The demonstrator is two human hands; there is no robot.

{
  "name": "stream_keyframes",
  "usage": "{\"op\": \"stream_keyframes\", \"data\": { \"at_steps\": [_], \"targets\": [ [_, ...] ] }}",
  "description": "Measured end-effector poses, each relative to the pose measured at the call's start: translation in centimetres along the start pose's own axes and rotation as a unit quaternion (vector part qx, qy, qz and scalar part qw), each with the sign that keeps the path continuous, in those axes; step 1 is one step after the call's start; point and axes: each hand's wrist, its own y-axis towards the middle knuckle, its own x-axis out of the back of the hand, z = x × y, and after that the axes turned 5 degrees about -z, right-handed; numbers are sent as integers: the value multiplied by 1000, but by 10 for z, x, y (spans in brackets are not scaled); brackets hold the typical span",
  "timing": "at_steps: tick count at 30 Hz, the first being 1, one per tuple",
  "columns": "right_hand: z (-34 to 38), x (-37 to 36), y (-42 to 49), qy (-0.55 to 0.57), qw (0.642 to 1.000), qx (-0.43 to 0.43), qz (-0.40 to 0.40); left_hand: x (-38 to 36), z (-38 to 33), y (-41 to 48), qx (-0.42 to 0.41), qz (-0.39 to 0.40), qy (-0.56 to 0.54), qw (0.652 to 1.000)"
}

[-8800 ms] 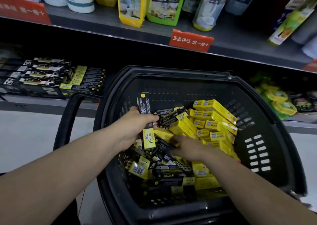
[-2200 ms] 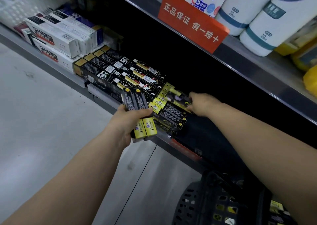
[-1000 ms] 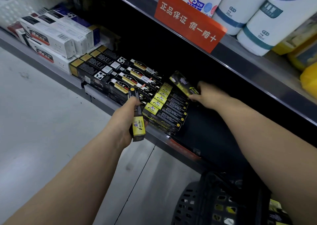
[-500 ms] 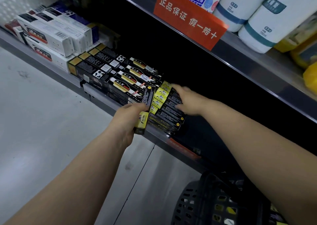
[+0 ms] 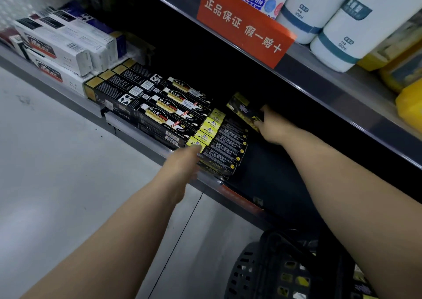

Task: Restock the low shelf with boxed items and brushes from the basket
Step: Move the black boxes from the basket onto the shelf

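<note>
On the low shelf [image 5: 237,197] a stack of black boxes with yellow ends [image 5: 225,139] lies in rows. My left hand [image 5: 180,165] reaches to the yellow end of the front box [image 5: 218,163], which lies flat in the row; blur hides whether the fingers still grip it. My right hand [image 5: 272,127] is further back and holds another black-and-yellow box [image 5: 243,108], raised and tilted above the rear of the stack. The black basket [image 5: 250,266] sits at the bottom right, with several yellow boxes showing through its holes.
Left of the stack lie black-and-gold boxes [image 5: 173,111], then white boxes [image 5: 59,45]. The dark shelf floor to the right of the stack is bare [image 5: 274,173]. The upper shelf carries an orange sign [image 5: 244,22] and white bottles [image 5: 356,22]. Grey floor is at the left.
My left hand has laid its box down at the front of the stack. My right hand has lifted a box up and back from the top of the stack.
</note>
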Motion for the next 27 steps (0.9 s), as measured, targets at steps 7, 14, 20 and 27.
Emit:
{"op": "stream_keyframes", "data": {
  "at_steps": [7,14,20,27],
  "targets": [
    [13,-44,14,-81,995,6,60,-22,11,-4,23,75,44,996],
    [17,-41,5,-19,991,27,132,-23,10,-10,6,88,56,994],
    [40,26,-37,93,991,73,63,-27,-15,-42,-126,95,129,979],
    [-13,97,-165,260,959,104,40,-45,-28,-121,-325,172,270,890]
  ]
}}
